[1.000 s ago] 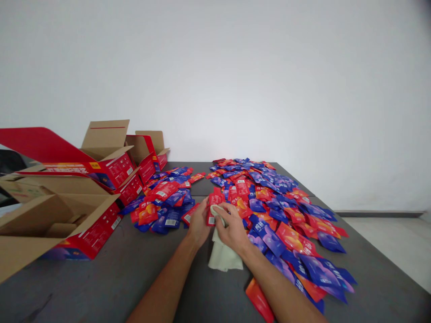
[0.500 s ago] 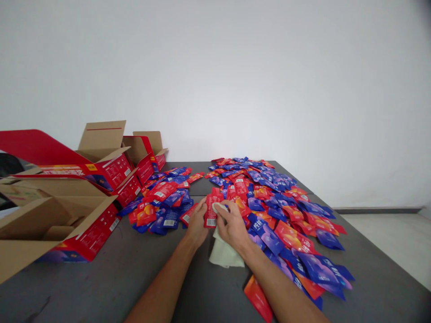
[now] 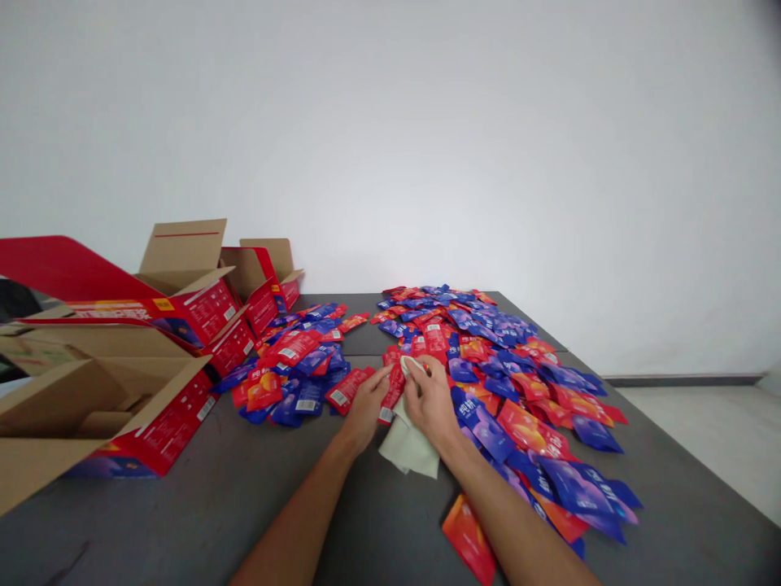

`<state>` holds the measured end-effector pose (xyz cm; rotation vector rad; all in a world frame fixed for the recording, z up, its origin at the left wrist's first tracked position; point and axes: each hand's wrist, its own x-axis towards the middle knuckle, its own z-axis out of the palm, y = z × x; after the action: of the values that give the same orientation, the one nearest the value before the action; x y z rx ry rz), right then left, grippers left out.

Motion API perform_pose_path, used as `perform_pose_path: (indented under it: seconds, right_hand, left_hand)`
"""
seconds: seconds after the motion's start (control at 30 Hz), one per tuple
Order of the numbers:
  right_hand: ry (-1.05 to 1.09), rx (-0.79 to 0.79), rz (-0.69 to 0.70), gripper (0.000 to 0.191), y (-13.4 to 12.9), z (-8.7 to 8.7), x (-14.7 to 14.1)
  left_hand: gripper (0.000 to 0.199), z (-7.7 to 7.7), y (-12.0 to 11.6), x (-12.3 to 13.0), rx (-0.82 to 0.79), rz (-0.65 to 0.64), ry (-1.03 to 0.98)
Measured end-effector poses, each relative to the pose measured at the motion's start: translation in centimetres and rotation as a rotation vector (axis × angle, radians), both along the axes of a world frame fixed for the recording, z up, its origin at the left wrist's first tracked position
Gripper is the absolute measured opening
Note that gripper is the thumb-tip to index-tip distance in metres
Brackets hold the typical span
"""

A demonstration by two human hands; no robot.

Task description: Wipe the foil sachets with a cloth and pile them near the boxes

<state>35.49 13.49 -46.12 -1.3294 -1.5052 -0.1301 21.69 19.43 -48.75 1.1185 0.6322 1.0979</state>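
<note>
Between both hands is a red packet [image 3: 392,392], tilted, with a barcode near its lower end. My left hand [image 3: 368,407] is closed on the packet's left edge. My right hand [image 3: 430,400] pinches a pale cream cloth [image 3: 410,446] against the packet's right side, and the cloth hangs down toward the dark table [image 3: 378,521]. A large pile of red and blue packets [image 3: 482,423] spreads out to the right of my right hand. Left of my left hand lies a smaller pile of similar packets [image 3: 293,350].
Open red cardboard boxes [image 3: 164,423] with raised brown flaps stand along the left side. One red-orange packet [image 3: 469,539] lies near the front, partly under my right forearm. A white wall rises behind the table [image 3: 232,505].
The red packet has turned to a steeper angle, showing narrower. My right hand and the cloth's upper part have shifted slightly right; my left hand moved a little right too.
</note>
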Motion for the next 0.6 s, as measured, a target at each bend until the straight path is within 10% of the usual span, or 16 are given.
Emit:
perform_pose_path:
  seconds: [0.3, 0.6]
  right_hand:
    - [-0.148, -0.204, 0.137, 0.033, -0.4, -1.2, -1.8]
    - [-0.186, -0.292, 0.096, 0.034, 0.0, -2.4, -1.0]
  left_hand:
    - [0.035, 2.0, 1.0, -1.5, 0.358, 0.171, 0.301]
    - [0.034, -0.7, 2.1, -3.3, 0.721, 0.238, 1.266]
